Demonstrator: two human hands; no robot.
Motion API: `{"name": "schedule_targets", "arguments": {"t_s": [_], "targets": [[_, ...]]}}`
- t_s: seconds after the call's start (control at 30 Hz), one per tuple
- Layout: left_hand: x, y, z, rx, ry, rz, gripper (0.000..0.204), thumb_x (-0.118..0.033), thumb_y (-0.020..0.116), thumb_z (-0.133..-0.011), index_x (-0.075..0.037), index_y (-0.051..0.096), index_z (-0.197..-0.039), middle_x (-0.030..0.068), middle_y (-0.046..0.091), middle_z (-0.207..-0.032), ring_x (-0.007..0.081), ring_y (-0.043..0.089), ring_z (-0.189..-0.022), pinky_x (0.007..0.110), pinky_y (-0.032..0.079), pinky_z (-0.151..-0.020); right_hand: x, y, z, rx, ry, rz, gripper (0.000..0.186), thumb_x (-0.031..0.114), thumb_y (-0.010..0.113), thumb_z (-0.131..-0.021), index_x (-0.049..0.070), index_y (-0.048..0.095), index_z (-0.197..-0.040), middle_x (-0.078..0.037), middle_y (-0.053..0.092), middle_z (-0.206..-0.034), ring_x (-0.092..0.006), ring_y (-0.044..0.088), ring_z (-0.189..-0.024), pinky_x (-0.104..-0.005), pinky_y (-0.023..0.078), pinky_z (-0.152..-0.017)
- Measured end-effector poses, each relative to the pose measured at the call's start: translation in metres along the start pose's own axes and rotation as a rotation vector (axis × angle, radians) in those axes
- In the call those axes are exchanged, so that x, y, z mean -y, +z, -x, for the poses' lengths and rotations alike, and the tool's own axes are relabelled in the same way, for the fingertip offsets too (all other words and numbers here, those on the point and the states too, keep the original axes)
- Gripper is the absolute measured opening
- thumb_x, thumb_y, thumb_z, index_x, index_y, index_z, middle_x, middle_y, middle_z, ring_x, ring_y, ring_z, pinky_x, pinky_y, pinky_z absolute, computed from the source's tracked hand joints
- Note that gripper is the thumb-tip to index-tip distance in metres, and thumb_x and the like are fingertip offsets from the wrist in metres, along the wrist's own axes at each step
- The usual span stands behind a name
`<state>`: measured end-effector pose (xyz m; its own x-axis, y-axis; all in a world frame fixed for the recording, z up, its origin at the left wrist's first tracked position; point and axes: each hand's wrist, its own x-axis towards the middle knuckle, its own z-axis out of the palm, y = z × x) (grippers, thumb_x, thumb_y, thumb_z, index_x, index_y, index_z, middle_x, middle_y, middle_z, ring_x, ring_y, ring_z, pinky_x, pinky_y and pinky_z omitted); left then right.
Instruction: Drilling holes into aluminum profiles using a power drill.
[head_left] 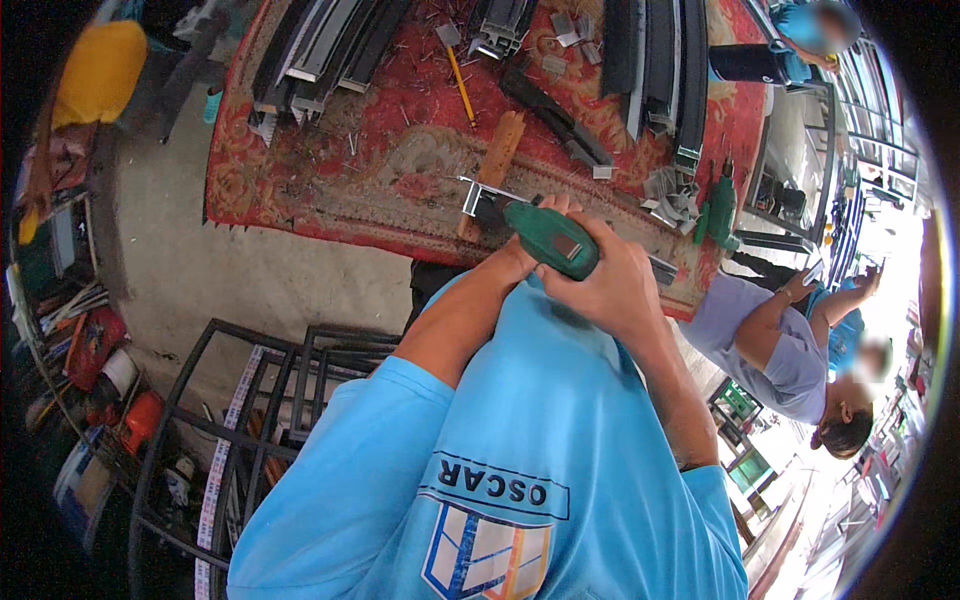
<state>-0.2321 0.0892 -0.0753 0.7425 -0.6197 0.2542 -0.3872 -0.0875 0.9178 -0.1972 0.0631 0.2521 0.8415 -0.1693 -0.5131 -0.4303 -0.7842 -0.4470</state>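
Note:
Close to the near edge of the carpet-covered table, my right hand [622, 283] is wrapped round a green power drill [545, 238], thumb along its near side. My left hand [512, 259] is right beside the drill at its left; the drill hides its fingers, so I cannot tell what they hold. Just beyond the drill is a short piece of metal profile [468, 196] with a pale, stepped cut end. It lies by a wooden strip [492, 160] on the red patterned carpet [400, 205].
Dark metal profiles [330, 50] lie along the far side, with a pencil [460, 85], a black bar [556, 115] and metal offcuts [668, 198]. Another green drill [718, 212] rests at the right edge. Black metal frames [215, 430] stand lower left. Other people [770, 340] are at right.

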Motion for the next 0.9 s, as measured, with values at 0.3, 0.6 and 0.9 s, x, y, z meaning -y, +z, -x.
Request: {"name": "schedule_targets", "arguments": {"t_s": [0.3,0.6,0.9], "targets": [[0.005,0.008,0.004,0.019,-0.018,0.084,0.019,-0.031,0.061,-0.082,-0.015,0.055,-0.091,0.0043,0.053,-0.094,0.0241,0.052,-0.100,0.041,0.041,-0.088,0.004,0.000,0.003,0.011,0.032,-0.005,0.064,0.032,0.081,-0.072,0.002,0.065,-0.127,-0.022,0.075,-0.101,-0.0397,0.073,-0.096,-0.0443,0.056,-0.086],[-0.007,-0.009,-0.001,0.129,-0.044,0.000,0.023,-0.032,0.054,-0.094,-0.011,0.057,-0.102,0.0067,0.056,-0.103,0.0257,0.053,-0.104,0.042,0.043,-0.093,0.013,0.003,0.003,0.014,0.064,0.047,0.062,0.033,0.080,-0.073,0.006,0.064,-0.127,-0.023,0.074,-0.100,-0.0412,0.072,-0.095,-0.0467,0.056,-0.084],[-0.047,-0.043,-0.019,0.206,0.015,-0.352,0.021,-0.030,0.062,-0.094,-0.011,0.057,-0.102,0.0115,0.057,-0.103,0.0290,0.055,-0.103,0.044,0.045,-0.091,0.028,0.002,-0.008,-0.004,-0.062,0.199,0.059,0.034,0.077,-0.075,0.010,0.064,-0.127,-0.023,0.073,-0.091,-0.0452,0.070,-0.087,-0.0523,0.056,-0.079]]}}
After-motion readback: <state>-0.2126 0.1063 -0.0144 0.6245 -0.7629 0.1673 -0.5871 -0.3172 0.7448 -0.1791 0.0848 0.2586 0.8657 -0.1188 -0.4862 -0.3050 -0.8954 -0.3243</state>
